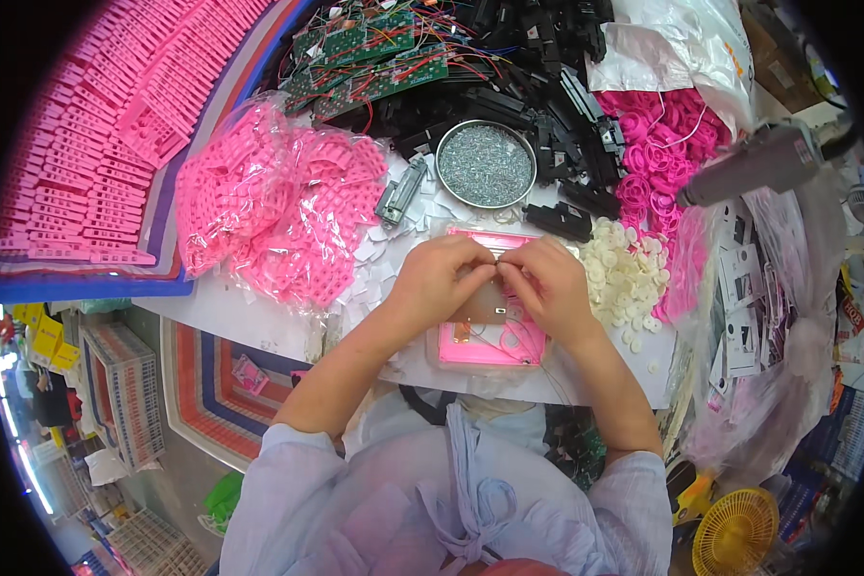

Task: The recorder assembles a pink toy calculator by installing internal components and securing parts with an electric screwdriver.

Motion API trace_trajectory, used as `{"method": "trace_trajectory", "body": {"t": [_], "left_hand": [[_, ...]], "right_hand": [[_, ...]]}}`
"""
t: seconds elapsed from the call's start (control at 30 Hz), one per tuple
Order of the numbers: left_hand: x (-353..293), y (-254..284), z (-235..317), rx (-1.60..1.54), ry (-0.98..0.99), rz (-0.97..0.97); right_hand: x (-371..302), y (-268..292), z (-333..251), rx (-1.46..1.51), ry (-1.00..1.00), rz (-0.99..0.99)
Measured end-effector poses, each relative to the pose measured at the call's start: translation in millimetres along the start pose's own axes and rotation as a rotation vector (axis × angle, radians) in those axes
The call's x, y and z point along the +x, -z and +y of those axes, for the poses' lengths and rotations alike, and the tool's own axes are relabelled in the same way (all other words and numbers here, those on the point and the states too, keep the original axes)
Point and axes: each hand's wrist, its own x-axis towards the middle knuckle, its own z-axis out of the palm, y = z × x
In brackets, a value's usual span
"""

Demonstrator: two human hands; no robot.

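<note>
Along the near edge of the worktable (230,309): pink plastic casing (470,352), partly hidden beneath brown panel (480,313); left hand (444,278) and right hand (553,288), fingertips pinched, anything between them too small to discern.

Grey-brown plate (480,307), pink case (485,356), green circuit boards (386,94)
</note>
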Motion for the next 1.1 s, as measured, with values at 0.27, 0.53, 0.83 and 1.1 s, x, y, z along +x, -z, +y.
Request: {"method": "trace_trajectory", "body": {"t": [0.27, 0.53, 0.83, 1.1], "left_hand": [[-4, 2, -11, 0.059, -0.22, 0.054], [-11, 8, -4, 0.201, -0.282, 0.032], [-12, 2, -10, 0.215, -0.289, 0.065], [-17, 6, -6, 0.235, -0.244, 0.053]], "right_hand": [[-11, 10, -11, -0.106, 0.087, -0.084], [-11, 31, -5, -0.276, 0.148, -0.106], [-8, 22, -11, -0.104, 0.13, -0.172], [14, 61, 58, -0.607, -0.055, -0.122]]}}
